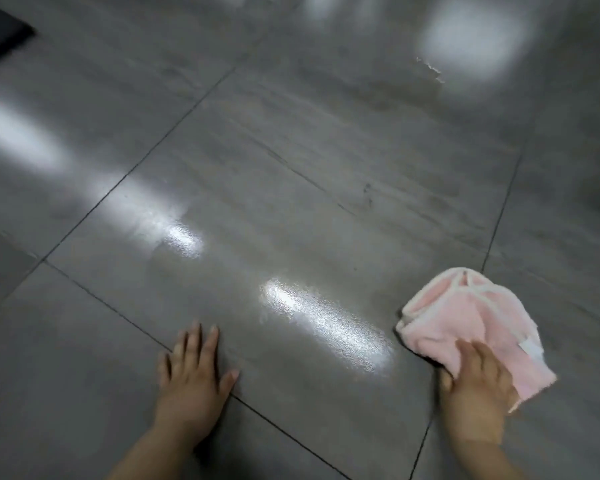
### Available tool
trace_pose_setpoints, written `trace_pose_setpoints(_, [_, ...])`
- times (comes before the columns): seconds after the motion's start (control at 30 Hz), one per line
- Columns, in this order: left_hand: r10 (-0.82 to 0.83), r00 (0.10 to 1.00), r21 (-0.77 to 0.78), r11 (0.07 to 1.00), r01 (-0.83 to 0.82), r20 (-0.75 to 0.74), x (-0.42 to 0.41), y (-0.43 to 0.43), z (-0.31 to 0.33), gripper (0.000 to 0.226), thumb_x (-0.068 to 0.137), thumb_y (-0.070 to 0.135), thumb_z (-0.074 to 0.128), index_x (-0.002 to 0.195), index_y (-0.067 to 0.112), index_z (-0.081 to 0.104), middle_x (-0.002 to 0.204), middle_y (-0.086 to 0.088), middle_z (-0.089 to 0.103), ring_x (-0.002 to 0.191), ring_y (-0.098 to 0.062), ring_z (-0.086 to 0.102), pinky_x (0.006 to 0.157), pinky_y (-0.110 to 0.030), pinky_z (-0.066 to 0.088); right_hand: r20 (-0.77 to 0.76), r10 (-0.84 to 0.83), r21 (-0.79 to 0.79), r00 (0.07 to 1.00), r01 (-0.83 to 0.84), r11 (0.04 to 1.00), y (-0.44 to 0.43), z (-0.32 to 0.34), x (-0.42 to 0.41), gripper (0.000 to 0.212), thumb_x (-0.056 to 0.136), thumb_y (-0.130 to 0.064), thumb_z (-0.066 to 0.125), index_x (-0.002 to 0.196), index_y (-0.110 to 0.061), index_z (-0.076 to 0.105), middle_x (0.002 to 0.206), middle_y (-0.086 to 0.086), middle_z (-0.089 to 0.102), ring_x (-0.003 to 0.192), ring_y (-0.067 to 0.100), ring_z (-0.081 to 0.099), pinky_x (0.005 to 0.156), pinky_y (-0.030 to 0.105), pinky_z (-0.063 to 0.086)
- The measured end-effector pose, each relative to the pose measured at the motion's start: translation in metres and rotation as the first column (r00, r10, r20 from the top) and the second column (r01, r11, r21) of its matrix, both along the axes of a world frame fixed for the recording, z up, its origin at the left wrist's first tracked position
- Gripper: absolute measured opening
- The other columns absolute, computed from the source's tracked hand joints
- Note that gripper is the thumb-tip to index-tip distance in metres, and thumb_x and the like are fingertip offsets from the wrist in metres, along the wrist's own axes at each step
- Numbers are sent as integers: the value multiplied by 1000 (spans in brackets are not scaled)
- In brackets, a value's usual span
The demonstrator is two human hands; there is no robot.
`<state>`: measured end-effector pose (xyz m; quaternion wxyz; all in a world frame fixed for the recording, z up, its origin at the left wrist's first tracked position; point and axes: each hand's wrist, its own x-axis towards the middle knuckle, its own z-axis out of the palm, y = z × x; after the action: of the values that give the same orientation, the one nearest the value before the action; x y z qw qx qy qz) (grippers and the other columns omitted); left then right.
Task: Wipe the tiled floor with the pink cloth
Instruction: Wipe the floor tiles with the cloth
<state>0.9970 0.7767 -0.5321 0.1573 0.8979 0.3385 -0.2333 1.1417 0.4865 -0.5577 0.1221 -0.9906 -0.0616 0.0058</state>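
The grey tiled floor fills the head view, with dark grout lines and shiny wet streaks near the middle. A crumpled pink cloth with a white trim lies on the floor at the lower right. My right hand presses down on the cloth's near edge, fingers spread over it. My left hand rests flat on the floor at the lower left, fingers apart, holding nothing.
A dark object sits at the top left corner. Bright light reflections show on the floor at the top right, beside the edge of a wet patch.
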Motion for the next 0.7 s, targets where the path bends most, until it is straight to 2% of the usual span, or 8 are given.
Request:
trace_pose_setpoints(0.07, [-4, 999, -28, 1000, 3, -35, -1, 6, -6, 79, 84, 63, 0, 125, 12, 46, 123, -20, 59, 121, -33, 39, 91, -50, 45, 38, 160, 6, 986, -160, 987, 50, -1, -12, 49, 61, -37, 41, 104, -14, 49, 104, 18, 60, 89, 31, 42, 64, 53, 51])
trace_pose_setpoints(0.13, [-24, 998, 3, 1000, 24, -51, -4, 8, -11, 69, 89, 54, -2, 115, 15, 49, 109, -16, 68, 109, -27, 39, 70, -48, 53, 66, 475, 20, 877, -477, 879, 111, -4, -33, 62, 51, -47, 58, 108, -24, 46, 110, 2, 47, 90, 24, 40, 75, 40, 48])
trace_pose_setpoints(0.2, [-84, 995, 21, 996, 86, -62, -8, 12, -12, 67, 89, 52, -3, 109, 15, 49, 106, -13, 70, 107, -25, 39, 68, -46, 54, 42, 713, -7, 700, -713, 701, 159, -8, -49, 90, 34, -53, 76, 114, -30, 43, 114, -6, 42, 97, 19, 41, 83, 34, 34])
trace_pose_setpoints(0.27, [-109, 990, 2, 994, 110, -86, -12, 17, -9, 65, 90, 51, -4, 110, 16, 48, 106, -11, 70, 108, -23, 39, 89, -43, 49, -23, 781, -56, 624, -781, 622, 178, -6, -40, 91, 36, -54, 75, 118, -32, 42, 122, -8, 45, 105, 18, 41, 87, 35, 29])
trace_pose_setpoints(0.33, [-160, 981, -37, 987, 157, -108, -17, 24, -5, 63, 89, 54, 0, 131, 23, 36, 115, -10, 66, 120, -24, 33, 113, -33, 11, -28, 774, -60, 632, -774, 630, 176, -5, -16, 71, 54, -51, 60, 119, -29, 43, 124, -5, 58, 110, 19, 40, 91, 37, 28])
trace_pose_setpoints(0.4, [-159, 986, 0, 987, 159, -56, -23, 31, -12, 64, 86, 59, 15, 142, 29, 12, 128, -6, 54, 138, -21, 15, 112, -22, -7, -21, 684, -88, 729, -683, 725, 165, -2, 12, 55, 62, -40, 43, 114, -24, 48, 115, 0, 67, 107, 21, 43, 87, 37, 30])
trace_pose_setpoints(0.53, [-128, 990, -95, 988, 123, -51, -1, 32, 24, 59, 80, 45, 36, 134, 22, 38, 143, -6, 32, 126, -22, 48, 105, -33, 34, -172, 597, -55, 783, -613, 788, 161, 39, 51, 36, 66, -10, 56, 101, -12, 64, 106, 5, 66, 92, 32, 60, 71, 37, 49])
trace_pose_setpoints(0.7, [-109, 990, -159, 983, 95, -84, 35, 57, 106, 58, 94, 27, 35, 143, 25, 6, 156, -1, 1, 143, -17, 10, 114, -26, 11, -348, 372, 187, 861, -325, 927, 153, 104, 66, 34, 89, -7, 45, 122, -7, 53, 128, 12, 54, 117, 30, 45, 87, 32, 37])
